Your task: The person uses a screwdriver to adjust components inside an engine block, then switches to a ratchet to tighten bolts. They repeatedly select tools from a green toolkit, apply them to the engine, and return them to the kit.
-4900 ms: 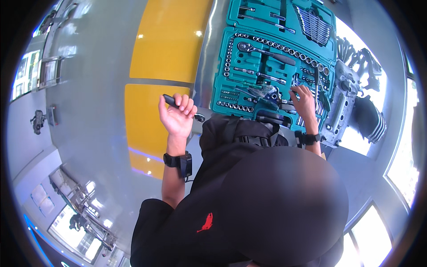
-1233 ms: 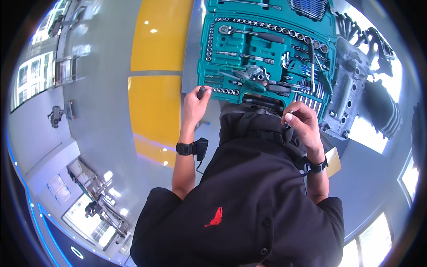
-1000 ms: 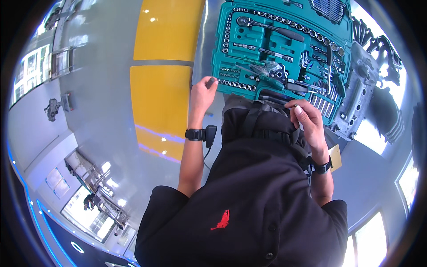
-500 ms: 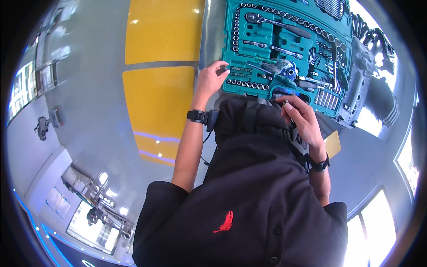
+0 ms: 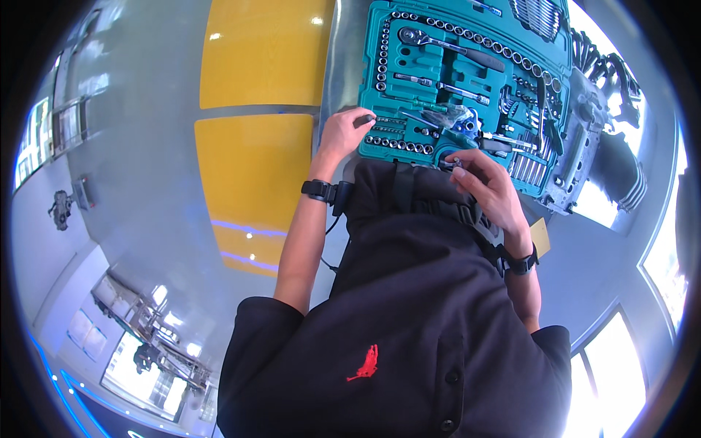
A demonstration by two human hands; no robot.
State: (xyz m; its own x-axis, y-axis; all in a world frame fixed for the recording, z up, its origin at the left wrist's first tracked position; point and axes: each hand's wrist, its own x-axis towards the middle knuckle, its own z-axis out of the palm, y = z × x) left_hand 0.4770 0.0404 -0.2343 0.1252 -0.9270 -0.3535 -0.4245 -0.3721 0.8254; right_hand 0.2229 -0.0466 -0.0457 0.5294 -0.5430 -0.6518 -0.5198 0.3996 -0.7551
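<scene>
The open teal tool case (image 5: 371, 91) lies before me, with rows of sockets (image 5: 398, 144) and a ratchet wrench (image 5: 453, 46) in its recesses. My left hand (image 5: 342, 136) is at the case's left edge, beside the small bits (image 5: 387, 125); its thumb and fingers are drawn together round a dark spot I cannot make out. At the near edge, my right hand (image 5: 488, 184) pinches a small shiny metal piece (image 5: 457, 162), too small to name more exactly. Just beyond that hand, screwdrivers (image 5: 504, 139) and a clear plastic bag (image 5: 447, 117) rest on the case.
A grey metal engine part (image 5: 577, 146) with a black ribbed piece (image 5: 621, 164) stands right of the case. Yellow panels (image 5: 259, 175) are set in the grey surface to the left. A yellow card-like piece (image 5: 540, 237) shows beyond my right wrist.
My left thumb and fingers have come closer together, and a dark spot shows between them. My right hand has shifted slightly left, still pinching the metal piece. The view has shifted a little.
</scene>
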